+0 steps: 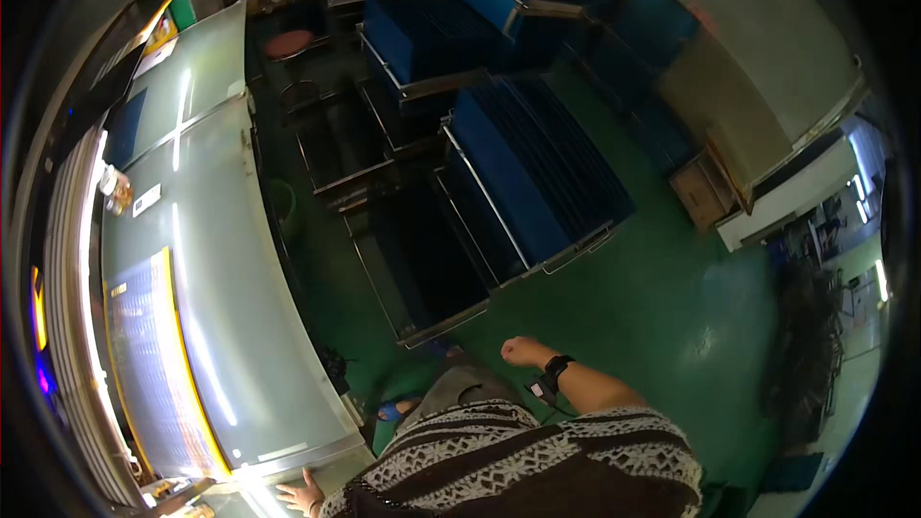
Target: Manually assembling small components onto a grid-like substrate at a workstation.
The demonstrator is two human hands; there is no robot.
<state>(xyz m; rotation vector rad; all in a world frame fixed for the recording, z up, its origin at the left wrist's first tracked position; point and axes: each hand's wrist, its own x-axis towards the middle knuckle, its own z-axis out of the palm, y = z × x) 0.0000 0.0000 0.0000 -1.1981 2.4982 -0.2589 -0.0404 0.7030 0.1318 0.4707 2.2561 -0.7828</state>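
My left hand (302, 496) is low in the head view, fingers spread, at the near end of a long pale worktable (240, 326). It seems to rest on the table's edge, with nothing in it. Out in front of my body, over the green floor, my right hand (523, 352) is closed with the fingers curled. Nothing shows in it. Around that wrist sits a black band (558, 365), and a small dark device (543, 388) with a cable hangs beside it.
Metal-framed carts hold blue panels (537, 173) ahead. Beside them stand a lower dark cart (422, 249), a red round stool (289, 44) and a green bin (281, 201). A yellow-edged sheet (158, 364) lies on the table. Right of the carts is a wooden box (700, 194).
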